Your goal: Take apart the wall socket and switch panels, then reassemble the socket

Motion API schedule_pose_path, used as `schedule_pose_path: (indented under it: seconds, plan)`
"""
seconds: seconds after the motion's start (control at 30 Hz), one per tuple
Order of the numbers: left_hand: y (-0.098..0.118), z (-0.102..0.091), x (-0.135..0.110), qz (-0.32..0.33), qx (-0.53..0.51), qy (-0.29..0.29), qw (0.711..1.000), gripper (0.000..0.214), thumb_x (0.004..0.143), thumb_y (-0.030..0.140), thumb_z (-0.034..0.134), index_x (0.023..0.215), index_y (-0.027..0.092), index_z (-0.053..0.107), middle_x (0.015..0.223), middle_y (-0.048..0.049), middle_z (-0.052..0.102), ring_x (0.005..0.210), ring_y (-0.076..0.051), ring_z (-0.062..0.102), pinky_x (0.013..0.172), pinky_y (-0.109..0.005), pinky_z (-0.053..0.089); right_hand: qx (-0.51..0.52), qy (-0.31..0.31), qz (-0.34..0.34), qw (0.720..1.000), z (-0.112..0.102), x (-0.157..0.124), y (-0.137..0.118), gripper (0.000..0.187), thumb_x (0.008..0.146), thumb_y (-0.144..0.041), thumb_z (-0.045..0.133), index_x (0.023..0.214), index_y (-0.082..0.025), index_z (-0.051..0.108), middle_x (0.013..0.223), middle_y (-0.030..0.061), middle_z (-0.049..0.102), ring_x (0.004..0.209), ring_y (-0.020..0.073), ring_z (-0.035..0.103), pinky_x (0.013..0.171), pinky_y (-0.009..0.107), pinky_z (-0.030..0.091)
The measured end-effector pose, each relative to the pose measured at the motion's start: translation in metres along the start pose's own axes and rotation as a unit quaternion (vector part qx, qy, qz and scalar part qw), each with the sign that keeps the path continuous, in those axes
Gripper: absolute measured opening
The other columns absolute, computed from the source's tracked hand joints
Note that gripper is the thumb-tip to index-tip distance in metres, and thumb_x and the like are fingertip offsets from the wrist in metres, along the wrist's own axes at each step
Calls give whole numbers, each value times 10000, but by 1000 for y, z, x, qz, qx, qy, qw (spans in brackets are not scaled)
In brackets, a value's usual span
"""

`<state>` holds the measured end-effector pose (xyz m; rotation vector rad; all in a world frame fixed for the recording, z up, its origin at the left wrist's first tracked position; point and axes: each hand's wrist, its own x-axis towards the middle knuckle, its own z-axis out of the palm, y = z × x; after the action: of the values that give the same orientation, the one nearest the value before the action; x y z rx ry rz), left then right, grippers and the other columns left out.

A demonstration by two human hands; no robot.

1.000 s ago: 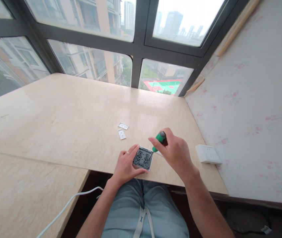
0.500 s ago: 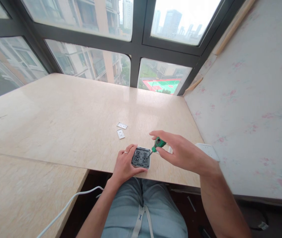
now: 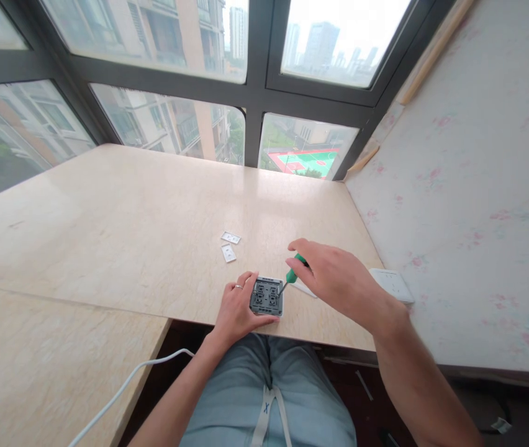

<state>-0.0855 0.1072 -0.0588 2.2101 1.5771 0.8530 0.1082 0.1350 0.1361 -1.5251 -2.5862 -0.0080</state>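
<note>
A square wall switch [image 3: 267,297] with its dark inner face up lies near the front edge of the counter. My left hand [image 3: 238,305] grips it from the left, fingers along the far side and thumb along the near side. In my right hand [image 3: 330,267] is a screwdriver [image 3: 292,273] with a green handle, fingers and thumb closed round it. Its tip meets the right part of the switch, at what looks like a screw hole. Two small white rocker covers [image 3: 228,252] lie beyond the switch, close together. A flat white piece [image 3: 305,289] is partly hidden under my right hand.
A white socket plate [image 3: 391,284] sits at the right, by the flowered wall [image 3: 469,205]. The pale stone counter [image 3: 153,217] runs back to the windows. A white cable [image 3: 138,367] hangs over the lower left.
My right hand has turned on the screwdriver handle, the thumb shifting up over it. The tip stays at the same part of the switch. The left hand keeps its hold.
</note>
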Motion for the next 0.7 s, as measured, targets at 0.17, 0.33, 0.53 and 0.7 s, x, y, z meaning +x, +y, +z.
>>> schedule_pose_path:
  seconds: [0.17,0.33,0.53,0.7]
  plan:
    - [-1,1,0,18,17,-3,1000,1083,621,676,798,1446,168,316,1431,-208,456,1292,-349,499,1006,-460,382,98,-46,-108,988,-11,-13,11,415,935,-184,474,1347,-164,516,1228,113,655,1028,230,656,813,341,504]
    - [0,4,-4,51,35,9,998,1039,720,615,759,1493,151,243,1440,-235,448,1328,-368,466,999,-471,394,139,-89,-111,980,-14,-19,4,494,921,-292,578,1388,-160,487,1271,120,652,1096,254,653,873,357,504]
    - [-5,7,-13,76,56,-9,996,964,837,506,688,1536,134,139,1501,-259,377,1395,-363,397,1047,-486,365,-56,-51,89,993,-8,-10,-9,538,981,-629,380,1199,-183,587,757,100,704,714,292,696,506,306,342]
    - [-7,8,-14,83,55,-8,995,1033,822,481,711,1550,130,69,1508,-256,374,1402,-359,391,1045,-478,369,-102,-38,145,983,-6,-2,-8,470,994,-594,377,950,-199,629,677,80,665,636,271,665,482,299,259]
